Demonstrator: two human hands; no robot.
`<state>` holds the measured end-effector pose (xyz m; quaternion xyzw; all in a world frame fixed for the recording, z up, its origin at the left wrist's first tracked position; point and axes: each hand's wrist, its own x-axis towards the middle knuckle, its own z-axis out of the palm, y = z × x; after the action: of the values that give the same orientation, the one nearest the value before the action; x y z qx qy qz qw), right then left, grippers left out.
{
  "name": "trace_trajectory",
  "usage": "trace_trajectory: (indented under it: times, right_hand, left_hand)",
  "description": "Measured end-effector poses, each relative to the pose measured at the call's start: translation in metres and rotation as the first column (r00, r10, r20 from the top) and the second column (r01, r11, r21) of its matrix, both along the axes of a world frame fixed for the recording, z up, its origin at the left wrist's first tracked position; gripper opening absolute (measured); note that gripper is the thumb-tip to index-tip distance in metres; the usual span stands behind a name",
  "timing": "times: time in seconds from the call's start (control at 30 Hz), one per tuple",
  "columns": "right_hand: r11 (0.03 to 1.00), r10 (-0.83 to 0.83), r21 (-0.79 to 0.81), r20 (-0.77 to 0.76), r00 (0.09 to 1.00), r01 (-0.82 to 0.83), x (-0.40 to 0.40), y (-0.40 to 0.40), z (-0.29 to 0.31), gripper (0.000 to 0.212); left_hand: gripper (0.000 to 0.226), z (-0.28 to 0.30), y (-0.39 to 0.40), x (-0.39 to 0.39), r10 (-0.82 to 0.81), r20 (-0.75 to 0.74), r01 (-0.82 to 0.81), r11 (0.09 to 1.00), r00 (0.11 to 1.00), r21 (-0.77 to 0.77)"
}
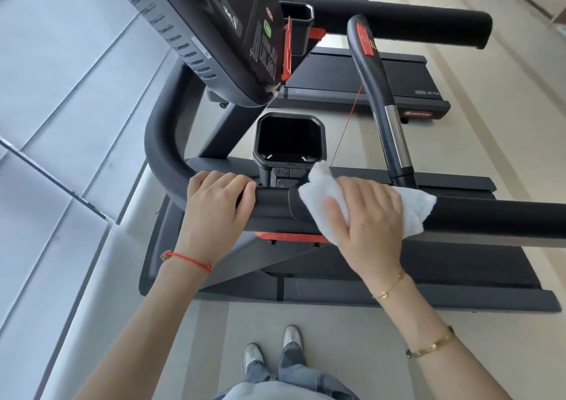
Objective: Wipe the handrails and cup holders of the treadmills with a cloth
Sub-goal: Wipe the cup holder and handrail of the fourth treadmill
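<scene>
White folded terry cloth, draped over the black padded tubular handrail of the near treadmill, just right of the square black plastic cup holder. Right hand pressed flat on the cloth, fingers spread fairly wide and bent over the far side of the rail, thumb lying along the near side. Left hand steadying further left, fingers curled over the bare rail near its bend. Step in hand, by the look of it: wiping the handrail, early on this machine. Next move likely calls for sliding the cloth right along the bar with firm pressure, then pushing it down inside the cup holder, staying clear of the thin red safety cord hanging just beyond.
</scene>
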<state>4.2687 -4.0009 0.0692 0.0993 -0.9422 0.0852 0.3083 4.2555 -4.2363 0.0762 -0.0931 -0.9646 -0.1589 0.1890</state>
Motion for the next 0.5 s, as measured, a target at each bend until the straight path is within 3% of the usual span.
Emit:
trace_trajectory:
  times: [0.1,0.3,0.5]
  right_hand:
    - [0.999,-0.037,-0.002,0.041,0.998,0.037,-0.010,-0.024,0.011,0.036]
    - [0.972,0.166,0.165,0.038,0.985,-0.170,-0.002,-0.013,-0.001,0.046]
    - [0.997,-0.076,0.031,0.021,0.997,0.075,-0.011,0.035,0.011,0.035]
  left_hand:
    - [0.038,0.000,0.000,0.001,0.008,0.002,-0.008,1.000,1.000,-0.007]
    - [0.038,-0.002,0.003,0.001,0.033,-0.023,-0.033,0.999,0.999,-0.002]
    - [0.035,0.001,0.007,0.002,0.049,-0.001,-0.049,0.999,0.999,0.004]
